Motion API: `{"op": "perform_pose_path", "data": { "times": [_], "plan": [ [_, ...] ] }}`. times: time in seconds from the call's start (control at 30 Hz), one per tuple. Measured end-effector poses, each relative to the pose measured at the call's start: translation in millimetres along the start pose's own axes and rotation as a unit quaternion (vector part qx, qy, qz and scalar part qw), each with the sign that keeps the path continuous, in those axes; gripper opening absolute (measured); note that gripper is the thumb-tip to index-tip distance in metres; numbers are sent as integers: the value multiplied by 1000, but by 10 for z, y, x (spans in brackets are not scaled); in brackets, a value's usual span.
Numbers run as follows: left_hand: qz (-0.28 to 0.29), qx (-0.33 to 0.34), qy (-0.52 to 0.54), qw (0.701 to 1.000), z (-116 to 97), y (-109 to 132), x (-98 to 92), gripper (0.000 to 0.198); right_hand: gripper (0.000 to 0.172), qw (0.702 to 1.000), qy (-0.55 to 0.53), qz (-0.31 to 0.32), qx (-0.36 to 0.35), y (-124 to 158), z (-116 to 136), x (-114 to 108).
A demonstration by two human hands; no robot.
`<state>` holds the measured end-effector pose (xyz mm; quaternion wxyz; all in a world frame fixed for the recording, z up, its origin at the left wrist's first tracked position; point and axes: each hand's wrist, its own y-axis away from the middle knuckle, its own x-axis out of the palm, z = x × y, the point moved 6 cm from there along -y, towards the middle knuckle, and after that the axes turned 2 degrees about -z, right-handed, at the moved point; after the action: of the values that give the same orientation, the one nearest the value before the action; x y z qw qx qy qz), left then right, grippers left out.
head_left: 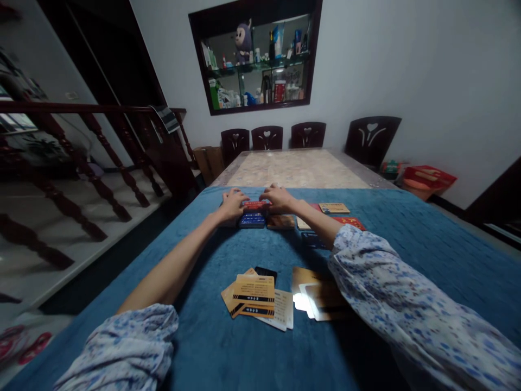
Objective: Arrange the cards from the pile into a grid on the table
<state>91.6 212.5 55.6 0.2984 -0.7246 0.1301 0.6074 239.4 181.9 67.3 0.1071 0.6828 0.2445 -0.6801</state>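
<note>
One red card stack [256, 205] is held at both ends by the curled left hand [233, 206] and right hand [278, 197]; four chairs [267, 139] are seen beyond; gold cards [323, 300] are partly hidden by the right sleeve [382, 271].

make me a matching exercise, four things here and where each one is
1. red card
2. dark blue card stack
3. orange-yellow cards
4. plush toy

A. overlapping a white card
B. up in the wall niche
C. between left hand and right hand
D. left of the brown card stack

Pairs: 1-C, 2-D, 3-A, 4-B
</note>
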Motion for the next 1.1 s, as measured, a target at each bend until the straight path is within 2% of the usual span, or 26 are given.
{"op": "perform_pose_path", "data": {
  "times": [0.2,0.5,0.8,1.1],
  "plan": [
    [-39,14,15,999,-73,283,-78,32,26,999,2,-25,-37,203,217,-139],
    [-47,14,18,999,-232,723,-167,28,25,996,-18,-69,-56,517,456,-227],
    [-68,25,28,997,-404,1161,-235,24,26,988,-57,-107,-92,883,695,-223],
    [-72,35,54,995,-628,1601,-230,24,16,980,-74,-113,-143,1299,872,-95]
  ]
}}
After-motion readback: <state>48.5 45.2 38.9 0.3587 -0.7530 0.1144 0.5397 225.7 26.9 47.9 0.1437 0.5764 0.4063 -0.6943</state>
